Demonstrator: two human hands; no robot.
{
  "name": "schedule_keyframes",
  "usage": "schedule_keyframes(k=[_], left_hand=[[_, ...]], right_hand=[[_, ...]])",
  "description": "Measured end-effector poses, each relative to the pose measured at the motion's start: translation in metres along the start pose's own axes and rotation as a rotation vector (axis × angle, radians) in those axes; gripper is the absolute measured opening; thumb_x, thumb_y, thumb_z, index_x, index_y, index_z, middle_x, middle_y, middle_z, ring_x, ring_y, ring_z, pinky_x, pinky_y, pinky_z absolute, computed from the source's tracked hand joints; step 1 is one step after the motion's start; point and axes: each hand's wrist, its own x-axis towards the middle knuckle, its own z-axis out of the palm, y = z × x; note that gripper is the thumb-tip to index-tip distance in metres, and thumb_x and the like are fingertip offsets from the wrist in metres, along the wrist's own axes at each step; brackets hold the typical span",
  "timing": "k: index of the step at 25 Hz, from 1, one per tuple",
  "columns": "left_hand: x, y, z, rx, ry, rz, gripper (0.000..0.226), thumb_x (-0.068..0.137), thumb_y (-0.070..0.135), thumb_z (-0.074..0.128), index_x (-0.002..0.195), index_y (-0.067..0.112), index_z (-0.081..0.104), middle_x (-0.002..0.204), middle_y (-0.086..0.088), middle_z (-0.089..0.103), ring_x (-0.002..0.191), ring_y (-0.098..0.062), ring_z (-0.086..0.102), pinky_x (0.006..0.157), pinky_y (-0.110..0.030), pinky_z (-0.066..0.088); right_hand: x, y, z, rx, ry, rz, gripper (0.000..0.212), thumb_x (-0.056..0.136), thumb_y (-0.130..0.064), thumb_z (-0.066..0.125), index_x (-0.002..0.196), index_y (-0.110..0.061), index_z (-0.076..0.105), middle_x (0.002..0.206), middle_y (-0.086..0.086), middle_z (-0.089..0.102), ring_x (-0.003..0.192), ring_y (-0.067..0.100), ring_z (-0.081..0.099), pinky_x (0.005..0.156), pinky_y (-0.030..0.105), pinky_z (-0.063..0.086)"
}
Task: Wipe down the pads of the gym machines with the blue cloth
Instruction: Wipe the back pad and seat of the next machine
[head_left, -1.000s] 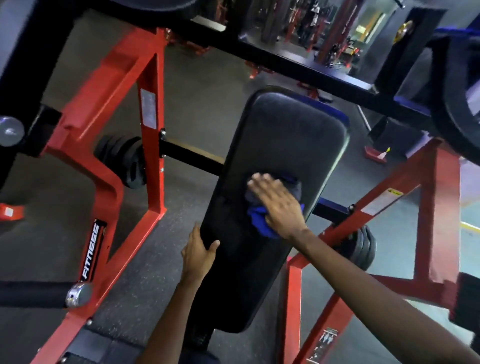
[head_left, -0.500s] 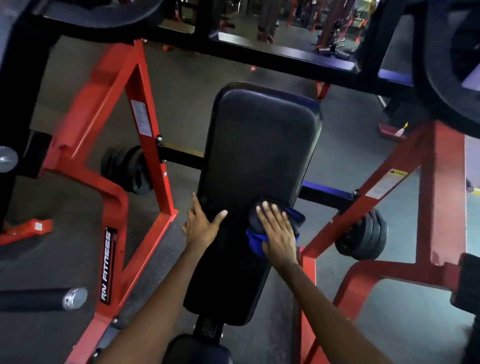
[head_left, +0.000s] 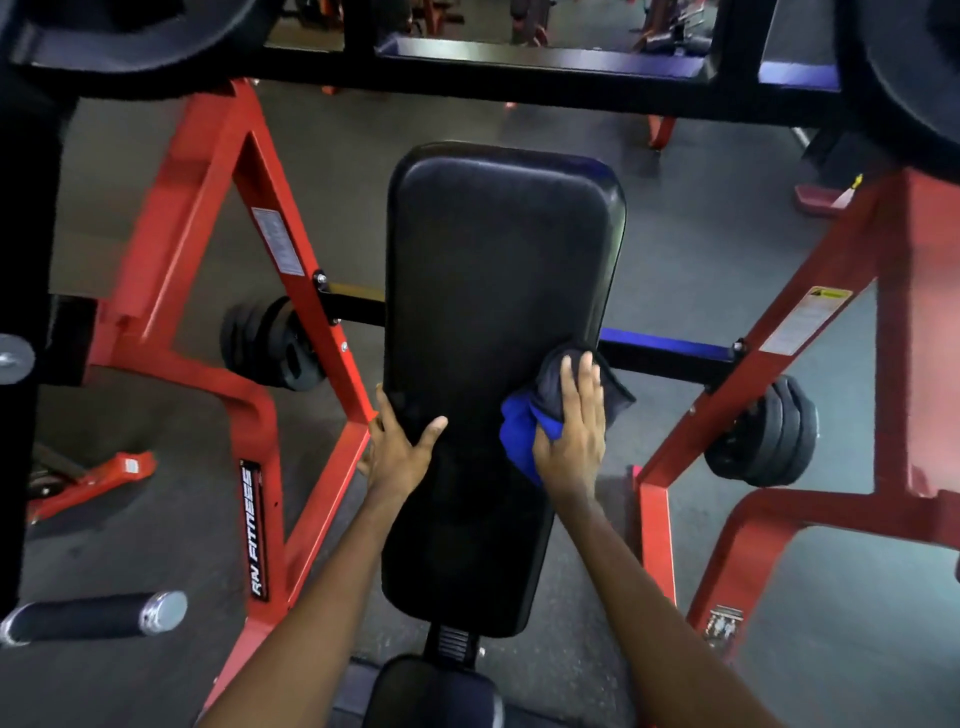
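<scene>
A long black back pad of a red-framed bench machine runs away from me in the middle of the head view. My right hand lies flat, fingers straight, and presses the blue cloth against the pad's right edge. Part of the cloth bunches dark under the fingertips and hangs over the side. My left hand rests on the pad's left edge, thumb spread over the top surface and fingers along the side. A smaller black seat pad sits at the bottom.
Red frame legs stand on both sides of the pad. Black weight plates hang at the left and the right. A chrome-ended black handle juts in at lower left. A black crossbar spans the top.
My right hand has slid the cloth from the pad's middle toward me and out to its right edge. My left hand moved a little up the left edge. My view swung to face the pad squarely.
</scene>
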Motion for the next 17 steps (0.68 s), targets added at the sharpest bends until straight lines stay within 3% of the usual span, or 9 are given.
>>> schedule_keyframes(k=[5,10,14,17], left_hand=[[0.005,-0.005,0.002,0.002,0.003,0.015,0.104,0.085,0.073,0.054,0.157,0.036,-0.012,0.164,-0.01,0.018,0.148,-0.036,0.027,0.112,-0.071,0.013],[0.003,-0.003,0.003,-0.004,-0.003,-0.014,0.104,0.088,0.067,0.057,0.159,0.033,-0.011,0.166,-0.009,0.015,0.149,-0.033,0.024,0.113,-0.069,0.01],[0.003,-0.001,0.001,-0.022,0.017,-0.006,0.105,0.085,0.065,0.063,0.16,0.032,-0.003,0.165,-0.007,0.02,0.149,-0.032,0.026,0.114,-0.069,0.014],[0.001,0.012,-0.009,-0.045,0.089,0.136,0.11,0.081,0.051,0.077,0.16,0.03,0.005,0.163,-0.005,0.024,0.147,-0.03,0.031,0.115,-0.065,0.023]], right_hand=[[-0.025,0.002,-0.003,0.163,-0.017,0.107,0.088,0.069,0.004,0.052,0.153,-0.018,0.038,0.163,0.001,0.028,0.152,0.022,0.024,0.113,0.056,0.037],[0.107,-0.035,-0.023,0.199,0.14,0.039,0.079,0.075,0.003,0.055,0.15,-0.02,0.045,0.161,-0.004,0.032,0.151,0.014,0.024,0.118,0.041,0.035],[0.078,-0.023,-0.023,0.293,0.131,0.097,0.08,0.078,0.004,0.059,0.152,-0.022,0.042,0.161,-0.01,0.032,0.148,0.008,0.03,0.111,0.042,0.042],[0.086,-0.023,-0.026,0.26,0.129,0.064,0.08,0.074,0.005,0.057,0.15,-0.019,0.045,0.16,-0.003,0.035,0.148,0.013,0.031,0.112,0.045,0.041]])
